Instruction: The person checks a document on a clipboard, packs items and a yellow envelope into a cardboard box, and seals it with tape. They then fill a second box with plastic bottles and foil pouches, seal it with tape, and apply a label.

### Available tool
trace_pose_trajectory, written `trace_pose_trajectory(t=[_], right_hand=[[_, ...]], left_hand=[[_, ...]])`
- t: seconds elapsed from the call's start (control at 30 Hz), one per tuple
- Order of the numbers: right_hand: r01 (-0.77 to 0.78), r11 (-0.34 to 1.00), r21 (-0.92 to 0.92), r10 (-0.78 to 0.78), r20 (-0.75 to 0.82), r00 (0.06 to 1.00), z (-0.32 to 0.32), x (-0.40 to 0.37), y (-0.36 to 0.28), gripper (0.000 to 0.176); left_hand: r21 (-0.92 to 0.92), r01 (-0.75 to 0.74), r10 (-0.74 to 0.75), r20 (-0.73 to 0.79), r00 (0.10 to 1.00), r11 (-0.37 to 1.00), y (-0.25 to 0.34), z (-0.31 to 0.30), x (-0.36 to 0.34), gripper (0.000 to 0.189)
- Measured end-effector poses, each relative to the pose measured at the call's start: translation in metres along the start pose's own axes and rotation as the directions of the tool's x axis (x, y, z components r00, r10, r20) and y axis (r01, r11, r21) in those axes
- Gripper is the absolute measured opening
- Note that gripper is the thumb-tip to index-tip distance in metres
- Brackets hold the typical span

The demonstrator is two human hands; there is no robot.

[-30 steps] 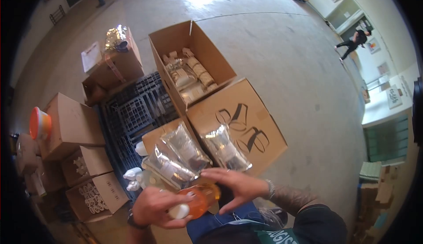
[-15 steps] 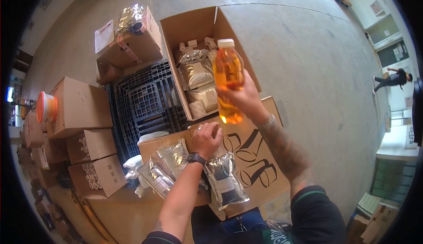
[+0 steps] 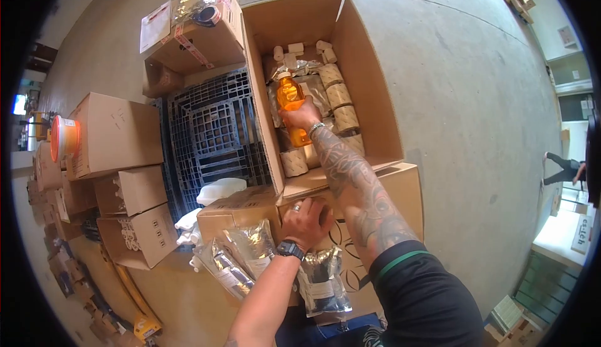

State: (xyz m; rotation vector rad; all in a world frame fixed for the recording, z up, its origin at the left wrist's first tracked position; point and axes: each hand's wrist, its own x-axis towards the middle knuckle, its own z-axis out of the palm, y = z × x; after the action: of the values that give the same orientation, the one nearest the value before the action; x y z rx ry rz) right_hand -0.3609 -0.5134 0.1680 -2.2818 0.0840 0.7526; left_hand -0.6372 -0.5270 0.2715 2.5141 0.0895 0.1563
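My right hand (image 3: 302, 115) is wrapped round a clear bottle of orange liquid (image 3: 290, 91) with a white cap. It holds the bottle tilted inside a tall open cardboard box (image 3: 369, 84), over silver foil pouches (image 3: 318, 93) and beside several tan paper rolls (image 3: 339, 95). My left hand (image 3: 305, 223) lies on the nearer closed carton (image 3: 400, 190), close to the tall box's front wall. Its fingers are curled, and whatever lies under them is hidden. Near my left wrist are foil pouches (image 3: 251, 244), and another foil pouch (image 3: 324, 284) lies closer to my body.
A black plastic pallet (image 3: 216, 128) lies left of the tall box. White bottles (image 3: 220, 190) stand by the nearer carton. Further left are stacked cartons (image 3: 119, 137) and an orange tub (image 3: 65, 139). A taped carton (image 3: 200, 49) stands behind the pallet. A person (image 3: 566, 170) is far right.
My right hand has lowered the bottle from above the tall box's near right side into it, moving left. My left hand stays on the nearer carton, its fingers more curled. The view has shifted.
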Motion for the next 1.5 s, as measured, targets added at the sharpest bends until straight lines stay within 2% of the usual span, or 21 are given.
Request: trace_pose_trajectory(t=[0.1,0.2,0.23,0.27,0.33,0.4,0.5,0.57,0.67,0.7,0.8,0.9,1.0,1.07,1.1,1.17,1.23,1.3,1.33,1.4,1.5], right_hand=[[-0.03,0.963,0.27,-0.008,0.137,0.991,0.031,0.018,0.007,0.101],[0.237,0.968,-0.086,-0.224,0.139,0.965,0.09,0.044,0.054,0.099],[0.207,0.951,-0.229,-0.153,0.232,0.961,0.108,0.046,0.077,0.083],[0.586,0.559,-0.586,-0.192,0.597,0.779,0.106,0.047,0.067,0.07],[0.792,0.139,-0.594,-0.023,0.798,0.602,0.093,0.049,0.057,0.052],[0.656,0.484,-0.579,-0.107,0.705,0.702,0.071,0.042,0.064,0.042],[0.654,0.521,-0.549,-0.155,0.693,0.705,0.012,-0.002,0.022,0.039],[0.494,0.794,-0.353,-0.24,0.565,0.789,0.008,-0.001,0.037,0.036],[0.466,0.829,-0.309,-0.33,0.402,0.854,-0.049,-0.091,-0.013,0.044],[0.638,0.741,-0.208,-0.598,0.228,0.768,-0.052,-0.118,-0.02,0.037],[0.748,0.647,-0.15,-0.758,-0.017,0.652,-0.038,-0.165,-0.046,0.041],[0.734,0.666,-0.138,-0.742,-0.012,0.671,-0.001,-0.232,-0.098,0.037],[0.77,0.636,-0.046,-0.766,0.079,0.638,0.07,-0.28,-0.149,0.036],[0.782,0.623,0.03,-0.77,0.198,0.606,0.138,-0.303,-0.177,0.037],[0.767,0.639,0.055,-0.744,0.295,0.599,0.177,-0.314,-0.19,0.038],[0.718,0.691,0.08,-0.653,0.494,0.574,0.262,-0.332,-0.215,0.039],[0.733,0.679,0.039,-0.571,0.655,0.495,0.355,-0.345,-0.223,0.041],[0.834,0.551,-0.039,-0.547,0.737,0.396,0.461,-0.34,-0.182,0.042],[0.88,0.469,-0.077,-0.543,0.76,0.357,0.513,-0.334,-0.152,0.043],[0.817,0.533,-0.218,-0.27,0.872,0.409,0.591,-0.336,-0.11,0.041],[0.838,0.326,-0.438,-0.208,0.831,0.515,0.663,-0.352,-0.068,0.034]], left_hand=[[0.073,-0.051,0.054,-0.037,0.998,0.996,-0.003,0.0,-0.001,0.023],[0.094,-0.048,0.051,-0.03,0.998,0.994,-0.003,0.0,-0.001,0.024],[0.098,-0.048,0.05,-0.023,0.998,0.994,-0.004,0.0,0.0,0.024],[0.102,-0.047,0.049,-0.014,0.999,0.994,-0.004,-0.002,-0.001,0.025],[0.102,-0.055,0.057,-0.014,0.998,0.993,-0.004,-0.001,-0.001,0.026],[0.1,-0.05,0.053,-0.028,0.998,0.994,-0.001,-0.005,-0.003,0.027],[-0.042,-0.038,0.036,-0.056,0.998,0.998,-0.002,-0.001,-0.004,0.026],[-0.086,-0.014,0.013,-0.01,1.0,0.996,-0.005,0.009,-0.006,0.026],[-0.196,0.21,-0.163,0.23,0.959,0.958,-0.002,0.001,-0.007,0.028],[-0.272,0.138,-0.109,0.116,0.987,0.953,-0.006,-0.004,-0.013,0.028],[-0.284,-0.01,-0.038,-0.164,0.986,0.959,-0.011,-0.009,-0.026,0.03],[-0.705,0.155,-0.093,0.125,0.988,0.692,-0.028,-0.064,-0.056,0.033],[-0.716,-0.016,-0.165,-0.182,0.969,0.698,-0.087,-0.121,-0.141,0.033],[-0.727,0.108,-0.422,-0.264,0.867,0.678,-0.157,-0.137,-0.218,0.029],[-0.87,0.217,-0.624,-0.124,0.772,0.442,-0.195,-0.149,-0.258,0.022],[-0.838,0.417,-0.887,-0.157,0.434,0.353,-0.28,-0.153,-0.331,0.014],[-0.685,0.645,-0.936,-0.312,0.161,0.339,-0.373,-0.137,-0.416,0.018],[-0.679,0.733,-0.977,-0.179,-0.112,0.041,-0.452,-0.109,-0.493,0.027],[-0.631,0.776,-0.982,-0.149,-0.113,0.007,-0.478,-0.1,-0.517,0.031],[-0.518,0.853,-0.989,-0.084,-0.125,-0.064,-0.518,-0.083,-0.554,0.041],[-0.457,0.881,-0.98,-0.08,-0.181,-0.125,-0.563,-0.055,-0.577,0.045]])
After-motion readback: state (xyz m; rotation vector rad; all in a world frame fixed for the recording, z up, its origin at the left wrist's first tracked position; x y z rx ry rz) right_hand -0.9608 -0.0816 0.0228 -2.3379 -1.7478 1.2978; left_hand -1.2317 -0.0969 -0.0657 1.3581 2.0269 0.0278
